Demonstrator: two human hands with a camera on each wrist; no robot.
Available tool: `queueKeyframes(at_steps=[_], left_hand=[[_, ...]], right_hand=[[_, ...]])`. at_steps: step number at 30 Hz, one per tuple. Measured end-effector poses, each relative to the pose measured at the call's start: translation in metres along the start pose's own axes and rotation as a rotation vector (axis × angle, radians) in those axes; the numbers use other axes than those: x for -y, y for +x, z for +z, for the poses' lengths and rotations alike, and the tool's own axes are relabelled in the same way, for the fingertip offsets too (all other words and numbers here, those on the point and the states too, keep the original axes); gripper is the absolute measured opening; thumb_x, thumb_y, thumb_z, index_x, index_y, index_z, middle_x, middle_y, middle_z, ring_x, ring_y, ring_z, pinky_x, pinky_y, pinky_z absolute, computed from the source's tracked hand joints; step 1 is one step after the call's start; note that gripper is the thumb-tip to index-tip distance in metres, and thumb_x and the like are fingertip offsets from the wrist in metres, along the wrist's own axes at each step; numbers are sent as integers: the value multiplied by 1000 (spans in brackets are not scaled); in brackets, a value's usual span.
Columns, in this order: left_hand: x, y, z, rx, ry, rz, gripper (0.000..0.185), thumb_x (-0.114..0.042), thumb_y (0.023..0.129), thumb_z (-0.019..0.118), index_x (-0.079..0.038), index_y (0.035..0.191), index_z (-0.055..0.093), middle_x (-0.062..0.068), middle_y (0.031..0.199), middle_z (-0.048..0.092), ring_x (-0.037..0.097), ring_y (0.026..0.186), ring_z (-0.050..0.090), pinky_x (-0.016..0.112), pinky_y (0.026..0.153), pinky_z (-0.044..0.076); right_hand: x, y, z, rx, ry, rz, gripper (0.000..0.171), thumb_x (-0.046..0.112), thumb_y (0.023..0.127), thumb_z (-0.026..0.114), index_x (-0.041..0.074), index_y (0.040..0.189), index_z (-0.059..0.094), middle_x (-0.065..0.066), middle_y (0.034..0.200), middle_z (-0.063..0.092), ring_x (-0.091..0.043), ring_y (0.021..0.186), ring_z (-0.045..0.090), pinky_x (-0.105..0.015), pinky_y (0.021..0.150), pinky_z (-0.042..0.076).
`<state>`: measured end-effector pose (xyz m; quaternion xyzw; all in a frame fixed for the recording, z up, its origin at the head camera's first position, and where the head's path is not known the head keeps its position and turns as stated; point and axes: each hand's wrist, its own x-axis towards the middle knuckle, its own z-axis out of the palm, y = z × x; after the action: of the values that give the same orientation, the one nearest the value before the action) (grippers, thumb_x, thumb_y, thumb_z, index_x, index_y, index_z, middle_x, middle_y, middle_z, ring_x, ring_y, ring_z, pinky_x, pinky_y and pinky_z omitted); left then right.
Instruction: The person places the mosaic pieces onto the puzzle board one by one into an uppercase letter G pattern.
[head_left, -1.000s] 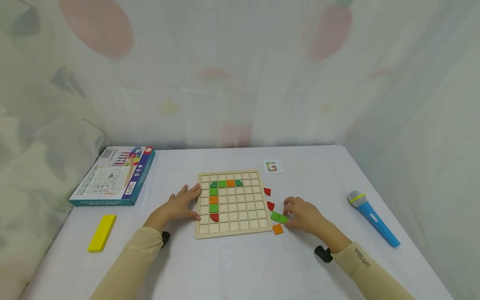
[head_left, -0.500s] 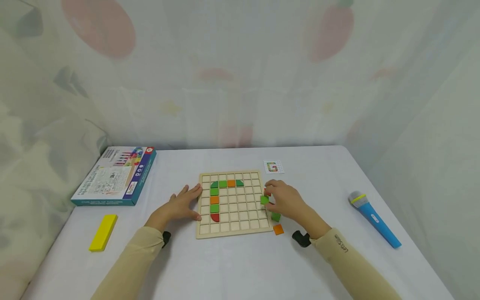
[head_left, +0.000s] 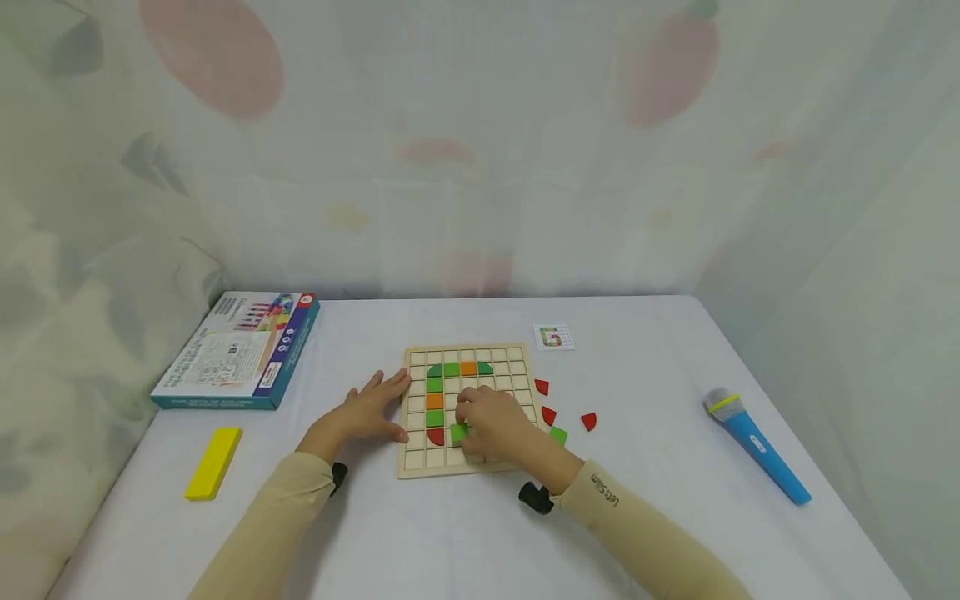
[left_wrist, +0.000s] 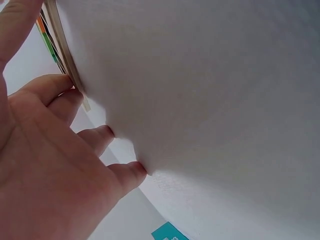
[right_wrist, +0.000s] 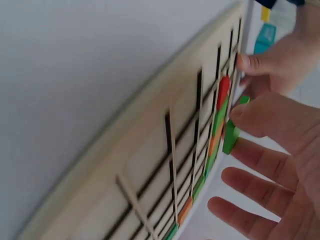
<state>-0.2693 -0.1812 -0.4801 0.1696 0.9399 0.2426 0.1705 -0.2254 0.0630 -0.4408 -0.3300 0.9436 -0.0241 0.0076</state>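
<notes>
While the head view looks down on a white table (head_left: 465, 542), a wooden grid board (head_left: 469, 410) lies near its middle. The right hand (head_left: 491, 427) rests over the board's lower cells and pinches a green square tile (head_left: 458, 432) between thumb and forefinger, just right of a red quarter-round tile (head_left: 436, 436) already seated in the grid. The left hand (head_left: 367, 410) lies flat, fingers straight, against the board's left edge and grips nothing. A column of green and orange tiles runs up the board's left part and turns along its top row. Loose pieces lie just off the board's right edge: three red pieces (head_left: 549, 414) and another green square (head_left: 558, 435). A small pattern card (head_left: 554, 337) sits beyond the board toward the far edge. A blue microphone (head_left: 757, 444) lies near the right edge, a game box (head_left: 238, 350) toward the far left corner, and a yellow block (head_left: 213, 463) near the left edge.

Left wrist view: the left hand (left_wrist: 55, 170) presses straightened fingertips on the table surface, thumb beside the board's rim (left_wrist: 62, 42).

Right wrist view: the right hand (right_wrist: 280, 150) holds the green square tile (right_wrist: 231, 136) by its edges, tilted, close above the grid board (right_wrist: 165, 165); the remaining fingers are spread and free.
</notes>
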Motion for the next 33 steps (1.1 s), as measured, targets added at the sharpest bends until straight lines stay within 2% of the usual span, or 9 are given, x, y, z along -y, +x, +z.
queueKeyframes(at_steps=[7, 13, 21, 33], left_hand=[[0, -1, 0, -5, -1, 1, 106, -40, 63, 81, -14, 147, 22, 3, 155, 12, 38, 139, -2, 69, 100, 0], [-1, -2, 0, -8, -1, 4, 106, -40, 63, 81, -13, 147, 23, 4, 154, 12, 38, 139, -1, 69, 100, 0], [-1, 0, 0, 7, 0, -6, 105, -39, 65, 80, -15, 148, 21, 2, 155, 10, 37, 140, -2, 69, 101, -1], [-4, -3, -2, 10, -10, -5, 104, -37, 66, 80, -13, 148, 20, 4, 155, 10, 38, 139, -2, 69, 101, -1]], right_hand=[[11, 8, 12, 13, -71, 28, 18, 29, 77, 69, 21, 93, 68, 3, 113, 58, -17, 94, 53, -33, 76, 48], [13, 9, 15, 38, -71, 64, 18, 31, 79, 68, 19, 92, 66, 2, 108, 57, -17, 91, 52, -33, 71, 47], [12, 9, 15, 57, -83, 71, 18, 34, 79, 68, 20, 91, 66, 3, 109, 57, -17, 90, 51, -32, 71, 47], [13, 9, 13, 57, -73, 62, 21, 34, 81, 68, 21, 97, 68, 2, 111, 57, -17, 94, 52, -33, 74, 47]])
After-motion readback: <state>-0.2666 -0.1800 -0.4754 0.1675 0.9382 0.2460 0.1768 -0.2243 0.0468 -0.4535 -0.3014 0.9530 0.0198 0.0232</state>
